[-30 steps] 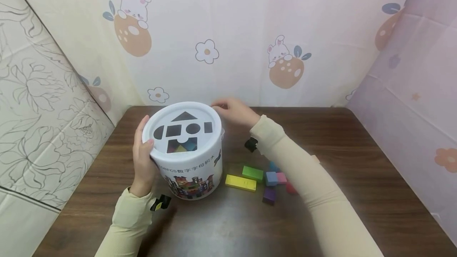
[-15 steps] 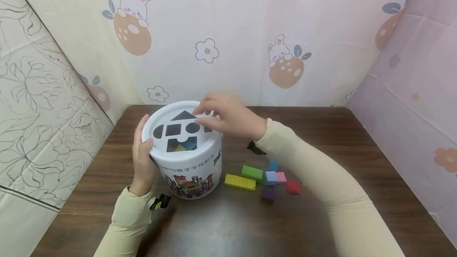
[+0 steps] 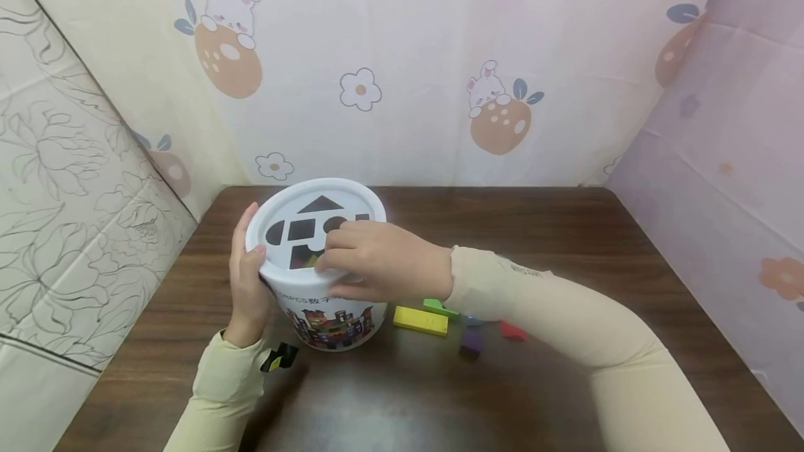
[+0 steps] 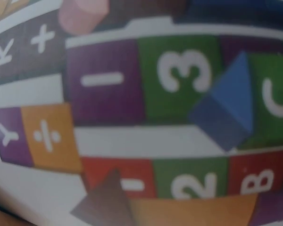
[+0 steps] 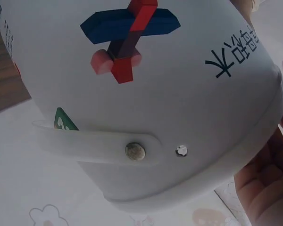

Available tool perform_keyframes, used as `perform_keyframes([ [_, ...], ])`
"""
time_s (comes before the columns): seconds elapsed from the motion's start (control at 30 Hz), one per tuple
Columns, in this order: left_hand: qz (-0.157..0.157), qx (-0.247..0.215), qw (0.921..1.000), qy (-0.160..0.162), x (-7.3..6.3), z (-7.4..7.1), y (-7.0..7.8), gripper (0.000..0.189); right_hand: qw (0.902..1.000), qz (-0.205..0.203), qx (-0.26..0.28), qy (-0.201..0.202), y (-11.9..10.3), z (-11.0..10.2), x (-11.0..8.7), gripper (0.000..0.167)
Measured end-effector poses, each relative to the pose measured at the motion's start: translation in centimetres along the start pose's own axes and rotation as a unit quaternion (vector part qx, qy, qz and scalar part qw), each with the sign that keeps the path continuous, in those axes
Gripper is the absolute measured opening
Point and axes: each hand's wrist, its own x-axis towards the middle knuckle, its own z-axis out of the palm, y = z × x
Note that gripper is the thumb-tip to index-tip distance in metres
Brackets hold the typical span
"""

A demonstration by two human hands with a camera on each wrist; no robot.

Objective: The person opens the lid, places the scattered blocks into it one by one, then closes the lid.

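Two hands are on it: the left hand [image 3: 247,288] wraps curled fingers round the bucket [image 3: 329,330], thumb over the lid [image 3: 319,237]; the right hand [image 3: 386,260] bends over the lid's front edge, though whether it pinches cannot be told. The bucket stands on the bench [image 3: 389,396], left of a yellow block [image 3: 421,320]. Likely the lid is being worked; next calls for a steady bucket.

left grip [image 3: 247,281] forward, right grip [image 3: 383,260] half-curled

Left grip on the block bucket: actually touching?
Touching. The head view shows the left grip against the block bucket, its thumb on the rim of the white lid.
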Motion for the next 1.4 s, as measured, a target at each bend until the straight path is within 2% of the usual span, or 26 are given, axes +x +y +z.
perform_keyframes([
  [0.23, -0.006, 0.011, 0.9999, 0.003, -0.1, 0.0, 0.1, 0.061, 0.9996, -0.009, -0.026, 0.004, -0.2, 0.2, 0.1, 0.014],
  [0.37, -0.006, 0.008, 0.9999, 0.005, -0.1, 0.0, 0.1, 0.06, 0.9981, -0.019, -0.059, -0.001, -0.3, 0.1, 0.1, 0.014],
  [0.57, -0.006, 0.028, 0.9995, 0.012, -0.3, -0.1, -0.2, 0.057, 0.9951, -0.032, -0.093, -0.004, -0.6, -0.1, 0.1, 0.016],
  [0.8, -0.001, 0.034, 0.9993, 0.013, -0.3, 0.0, -0.3, 0.057, 0.9825, -0.064, -0.174, 0.017, -0.9, 0.1, 0.1, 0.02],
  [1.0, 0.012, 0.04, 0.999, 0.015, -0.2, 0.0, -0.3, 0.057, 0.9742, -0.083, -0.208, 0.03, -0.9, 0.2, 0.0, 0.019],
  [1.2, 0.021, 0.01, 0.9995, 0.022, 0.0, 0.1, -0.7, 0.057, 0.9635, -0.105, -0.242, 0.047, -0.8, -0.2, 0.0, 0.02],
  [1.27, 0.03, -0.004, 0.9993, 0.021, 0.2, 0.2, -0.8, 0.058, 0.9636, -0.104, -0.24, 0.054, -0.7, -0.8, 0.2, 0.022],
  [1.4, 0.047, 0.007, 0.9988, 0.013, 0.2, 0.1, -0.9, 0.054, 0.9652, -0.089, -0.235, 0.074, -0.3, -1.9, 0.7, 0.025],
])
